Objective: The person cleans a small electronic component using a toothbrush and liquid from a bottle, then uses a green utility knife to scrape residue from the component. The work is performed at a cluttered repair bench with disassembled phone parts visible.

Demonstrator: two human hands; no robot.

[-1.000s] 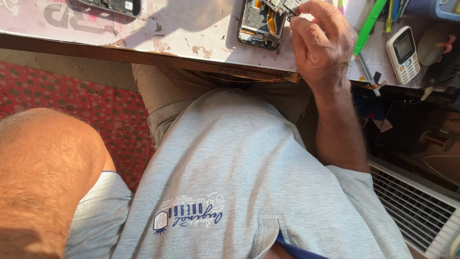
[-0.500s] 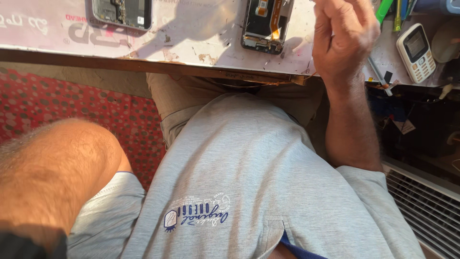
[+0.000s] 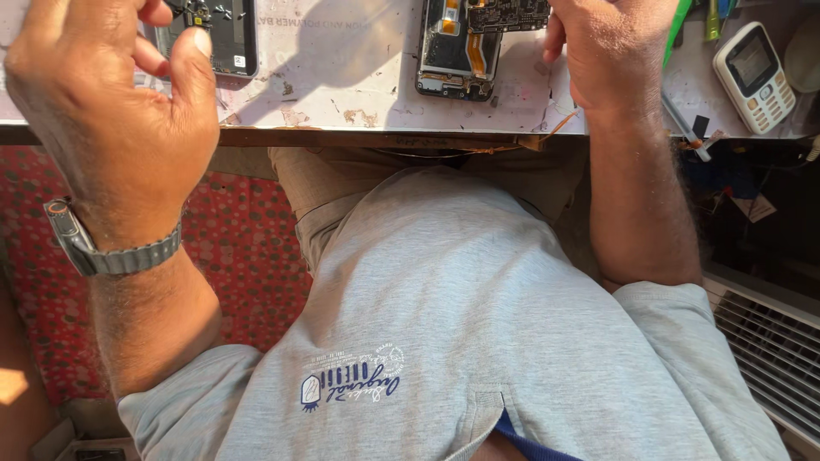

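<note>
The left hand (image 3: 111, 111) is raised over the near left part of the tabletop (image 3: 342, 77), fingers loosely curled and spread, thumb extended toward a dark phone part (image 3: 224, 34) lying at the upper left; whether the fingertips touch that part cannot be told, and nothing is seen gripped in this hand. A grey metal-band watch (image 3: 102, 248) sits on the left wrist. The right hand (image 3: 615, 51) rests over the far right part of the tabletop, knuckles toward the camera, its fingers bent at the right edge of an opened phone (image 3: 470, 47) with circuit board and orange ribbon exposed; the fingertips are cut off by the top of the frame, so whether they grip anything cannot be told. The opened phone lies flat near the middle of the tabletop, well apart from the dark phone part. A small white keypad phone (image 3: 756, 77) lies to the right of the right hand, with a green tool (image 3: 675, 30) between them. The tabletop surface is white, worn and scuffed, with a wooden front edge. Below it, a grey shirt (image 3: 478, 341) fills the lower view, and a red patterned carpet (image 3: 248, 248) shows at left
</note>
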